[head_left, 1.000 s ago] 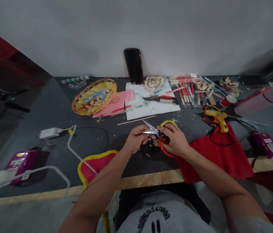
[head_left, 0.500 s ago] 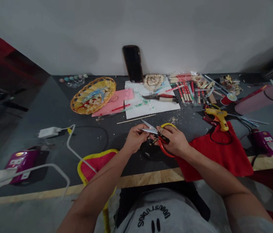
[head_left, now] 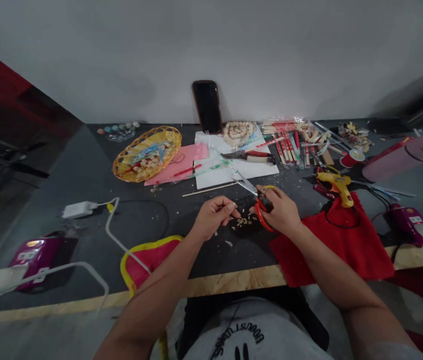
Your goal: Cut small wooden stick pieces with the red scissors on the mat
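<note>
My right hand [head_left: 281, 210] grips a pair of scissors [head_left: 249, 187] by the red, yellow and black handles. The blades point up and left, toward the white paper. My left hand [head_left: 217, 216] is closed, thumb against fingertips; anything pinched there is too small to make out. Just right of those fingertips lies a scatter of small pale cut pieces [head_left: 248, 220] on the dark tabletop. A thin wooden stick [head_left: 208, 190] rests beyond my left hand, along the front of the white paper [head_left: 211, 177].
Behind are a yellow woven basket [head_left: 121, 172], pruning shears [head_left: 251, 157], a leaning phone [head_left: 207, 106] and packaged sticks [head_left: 286, 147]. To the right lie a yellow glue gun [head_left: 335, 184], red cloth [head_left: 331, 240] and pink bottle [head_left: 402, 159]. White cable [head_left: 111, 230] runs at left.
The scissors have moved right, away from my left hand, and their blades now point farther from me. My hands are farther apart, uncovering the pale pieces. The view has shifted slightly.
</note>
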### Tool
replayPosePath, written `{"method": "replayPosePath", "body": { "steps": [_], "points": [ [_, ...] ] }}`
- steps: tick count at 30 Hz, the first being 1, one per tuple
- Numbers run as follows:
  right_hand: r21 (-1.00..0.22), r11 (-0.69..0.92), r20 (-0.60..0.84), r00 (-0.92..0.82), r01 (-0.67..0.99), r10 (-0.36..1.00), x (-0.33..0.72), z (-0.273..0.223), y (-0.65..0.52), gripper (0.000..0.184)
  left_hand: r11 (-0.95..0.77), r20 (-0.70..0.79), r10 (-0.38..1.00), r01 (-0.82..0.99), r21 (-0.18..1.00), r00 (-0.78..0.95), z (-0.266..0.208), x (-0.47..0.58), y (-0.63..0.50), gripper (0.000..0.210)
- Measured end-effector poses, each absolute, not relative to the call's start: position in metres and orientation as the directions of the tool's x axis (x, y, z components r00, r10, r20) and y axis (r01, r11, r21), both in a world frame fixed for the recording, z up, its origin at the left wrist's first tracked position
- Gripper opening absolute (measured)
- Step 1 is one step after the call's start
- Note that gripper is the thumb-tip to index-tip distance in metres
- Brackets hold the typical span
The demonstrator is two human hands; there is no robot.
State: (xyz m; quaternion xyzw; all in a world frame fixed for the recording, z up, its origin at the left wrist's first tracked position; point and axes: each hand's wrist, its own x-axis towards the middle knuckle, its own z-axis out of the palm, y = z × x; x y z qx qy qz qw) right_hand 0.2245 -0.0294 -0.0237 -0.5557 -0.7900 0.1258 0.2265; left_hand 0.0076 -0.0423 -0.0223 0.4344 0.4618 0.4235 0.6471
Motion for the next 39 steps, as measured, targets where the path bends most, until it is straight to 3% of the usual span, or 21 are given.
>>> {"method": "replayPosePath", "body": {
  "steps": [5,9,18,23,28,39],
  "points": [
    [-0.323,0.297,0.190,-0.246,0.899,0.950,0.243,-0.039,-0.013,0.061,0.282,-0.241,0.939,-0.144,0.949,0.245,-0.023,0.007,-0.041,0.037],
    [-0.301,0.327,0.209,-0.272,0.896,0.939,0.252,-0.048,-0.007,0.057,0.299,-0.253,0.938,-0.180,0.937,0.238,-0.024,0.008,-0.040,0.036],
    [-0.090,0.433,0.157,-0.416,0.897,0.896,0.246,-0.015,-0.011,0.031,0.315,-0.303,0.948,-0.393,0.864,0.095,-0.019,0.007,-0.035,0.041],
    [-0.202,0.699,0.187,-0.674,0.686,0.715,0.189,0.014,0.033,0.033,0.308,-0.315,0.947,-0.461,0.832,0.064,-0.021,0.006,-0.033,0.042],
    [-0.313,0.674,0.073,-0.690,0.669,0.720,0.094,0.017,0.108,0.033,0.289,-0.309,0.950,-0.506,0.813,0.046,-0.019,0.002,-0.035,0.043],
    [-0.177,0.614,-0.030,-0.628,0.769,0.778,-0.002,-0.017,0.181,0.032,0.301,-0.355,0.934,-0.580,0.757,0.021,-0.015,-0.005,-0.035,0.040]
  ]
}}
